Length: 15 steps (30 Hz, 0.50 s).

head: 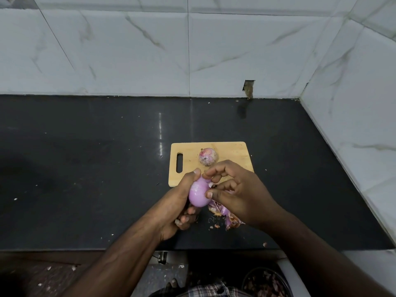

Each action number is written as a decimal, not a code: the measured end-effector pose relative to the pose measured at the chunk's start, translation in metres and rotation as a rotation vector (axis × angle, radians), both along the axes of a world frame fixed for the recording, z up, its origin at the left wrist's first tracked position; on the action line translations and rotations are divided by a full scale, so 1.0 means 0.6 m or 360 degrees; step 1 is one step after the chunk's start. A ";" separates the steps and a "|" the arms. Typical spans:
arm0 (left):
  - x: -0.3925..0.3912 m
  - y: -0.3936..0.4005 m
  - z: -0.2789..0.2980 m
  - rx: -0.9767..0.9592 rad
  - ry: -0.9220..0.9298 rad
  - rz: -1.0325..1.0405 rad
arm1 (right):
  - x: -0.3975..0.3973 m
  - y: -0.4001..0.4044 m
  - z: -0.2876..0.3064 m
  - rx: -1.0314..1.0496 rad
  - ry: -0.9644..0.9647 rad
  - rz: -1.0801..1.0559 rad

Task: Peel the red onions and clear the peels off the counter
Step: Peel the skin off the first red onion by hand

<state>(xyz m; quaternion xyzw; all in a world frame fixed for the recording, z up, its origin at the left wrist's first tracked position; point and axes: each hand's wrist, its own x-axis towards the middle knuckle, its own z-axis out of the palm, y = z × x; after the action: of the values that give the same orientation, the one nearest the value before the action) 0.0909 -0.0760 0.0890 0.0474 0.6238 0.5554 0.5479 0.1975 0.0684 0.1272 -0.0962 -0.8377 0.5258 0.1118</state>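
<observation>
Both forearms reached in: the left hand (182,202) cupped the peeled onion (198,195), long axis pointing away toward the cutting board (211,162). At its far tip the right hand (233,189) pinched a skin scrap; the unpeeled onion (208,156) lay just beyond.

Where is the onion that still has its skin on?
In the head view the unpeeled onion sits on the wooden cutting board, toward its far middle, just beyond the right hand.

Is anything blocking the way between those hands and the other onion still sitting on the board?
Nothing visible does. The unpeeled onion lies alone on the cutting board, just beyond the right hand. Both hands are busy though: the left hand grips the peeled onion while the right picks at it.
</observation>
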 end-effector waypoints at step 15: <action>0.014 0.006 -0.007 0.0007 -0.0080 0.0085 | 0.001 0.002 -0.003 0.0160 -0.0137 0.0046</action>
<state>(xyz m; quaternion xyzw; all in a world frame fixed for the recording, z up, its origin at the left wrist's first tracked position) 0.0993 -0.0725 0.0846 0.0180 0.6096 0.5723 0.5481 0.1982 0.0699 0.1255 -0.1009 -0.8683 0.4801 0.0727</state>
